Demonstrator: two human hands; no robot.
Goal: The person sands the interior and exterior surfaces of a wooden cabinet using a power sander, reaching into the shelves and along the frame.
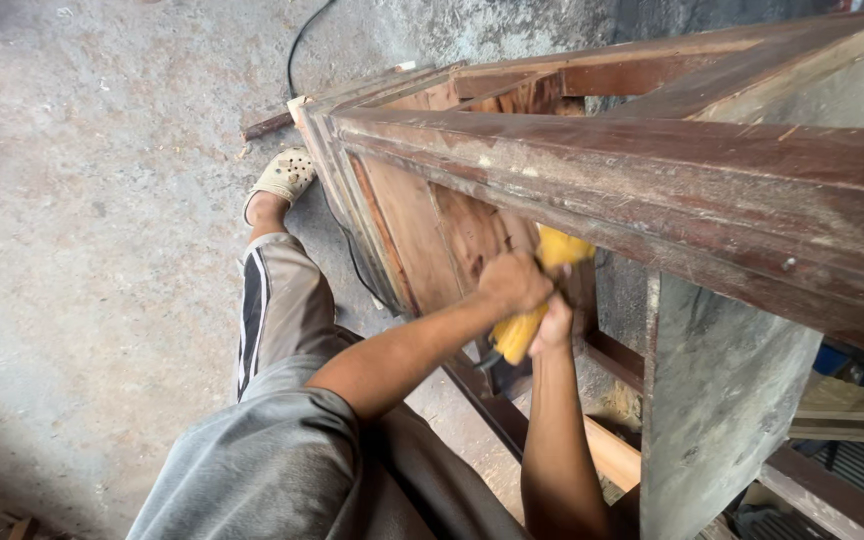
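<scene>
Concrete floor (82, 250) bears wooden frame (592, 150), black cable (302, 40), maybe scrap wood (268, 125).

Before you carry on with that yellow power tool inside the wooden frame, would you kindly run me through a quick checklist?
1. Both hands on tool: left hand and right hand both grip the yellow power tool: ok.
2. Tool's working end visible: hidden behind the worn reddish-brown wooden frame: cannot tell.
3. Black power cord clear of the feet: it runs past the foot in the beige perforated shoe: not ok.
4. Gloves: hands bare: not ok.
5. Frame steady: cannot tell.
</scene>
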